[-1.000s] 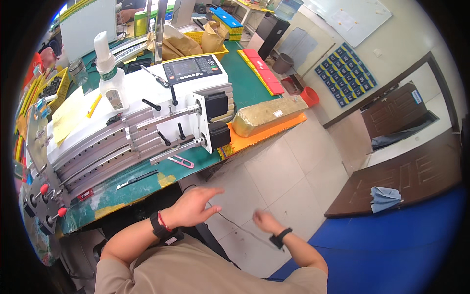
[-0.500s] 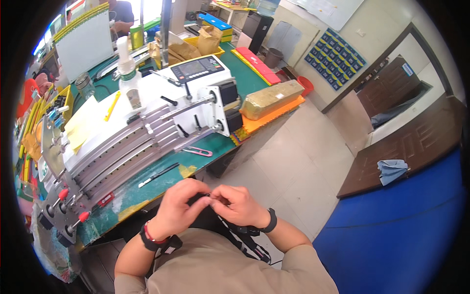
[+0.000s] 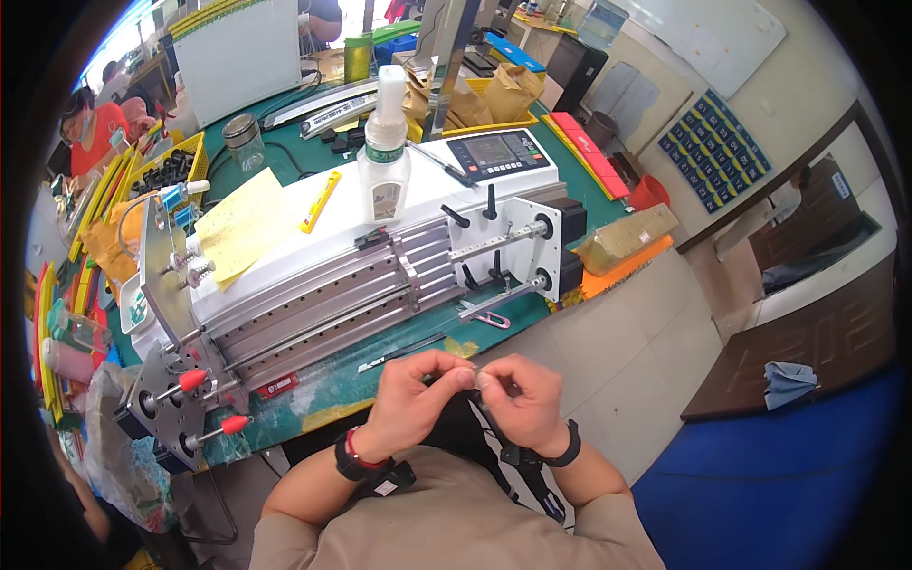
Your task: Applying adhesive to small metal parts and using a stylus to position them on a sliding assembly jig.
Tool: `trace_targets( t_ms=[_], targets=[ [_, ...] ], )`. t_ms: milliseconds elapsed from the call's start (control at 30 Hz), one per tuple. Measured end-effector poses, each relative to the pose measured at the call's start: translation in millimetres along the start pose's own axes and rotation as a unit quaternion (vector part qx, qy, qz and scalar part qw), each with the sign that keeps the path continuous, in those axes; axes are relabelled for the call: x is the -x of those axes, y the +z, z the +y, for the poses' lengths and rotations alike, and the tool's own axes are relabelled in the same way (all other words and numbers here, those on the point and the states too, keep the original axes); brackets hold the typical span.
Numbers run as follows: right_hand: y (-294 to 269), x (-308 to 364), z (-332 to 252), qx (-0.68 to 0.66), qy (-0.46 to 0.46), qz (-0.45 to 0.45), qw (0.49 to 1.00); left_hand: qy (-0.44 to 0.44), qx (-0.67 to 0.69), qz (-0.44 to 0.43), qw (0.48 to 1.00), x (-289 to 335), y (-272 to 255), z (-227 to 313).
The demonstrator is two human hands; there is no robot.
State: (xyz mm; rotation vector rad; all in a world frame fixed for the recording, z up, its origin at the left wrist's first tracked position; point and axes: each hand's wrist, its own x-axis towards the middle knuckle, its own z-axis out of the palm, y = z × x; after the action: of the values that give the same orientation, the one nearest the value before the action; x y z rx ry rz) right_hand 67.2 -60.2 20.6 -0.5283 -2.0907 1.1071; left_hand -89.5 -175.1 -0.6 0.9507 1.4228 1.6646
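Ur L hand [image 3: 410, 399] & R hand [image 3: 527, 401] are together, pinched tip to tip, can't tell on what. Rail machine [image 3: 313, 309]'s on the green surface [image 3: 328, 382] nearby.

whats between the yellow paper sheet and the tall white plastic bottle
In the head view, a slim yellow stick-like tool lies between the paper sheet and the bottle, on the machine's smooth white top.

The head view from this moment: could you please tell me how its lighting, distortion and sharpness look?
Head view: washed-out glare at the upper left; head view: black corners round the fisheye image, with the long silver metal rails bowing gently; head view: the bare left hand and bare right hand look fairly sharp.
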Motion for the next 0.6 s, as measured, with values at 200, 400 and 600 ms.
trace_targets(
  t_ms=[200, 400, 600],
  targets=[
    [-21.3, -37.9, -8.1, 0.052, 0.022, -0.086, 0.995, 0.036, -0.027, 0.001, 0.999, -19.3, 1.2, 4.7],
    [-18.8, -121.1, 46.7, 0.109, 0.011, 0.19, 0.976, 0.007, 0.112, -0.033, 0.993, -24.9, 7.6, 2.3],
    [-16.2, -121.4, 26.1, -0.085, 0.181, 0.075, 0.977, 0.035, 0.205, -0.015, 0.978, -50.5, 24.8, 14.4]
  ],
)
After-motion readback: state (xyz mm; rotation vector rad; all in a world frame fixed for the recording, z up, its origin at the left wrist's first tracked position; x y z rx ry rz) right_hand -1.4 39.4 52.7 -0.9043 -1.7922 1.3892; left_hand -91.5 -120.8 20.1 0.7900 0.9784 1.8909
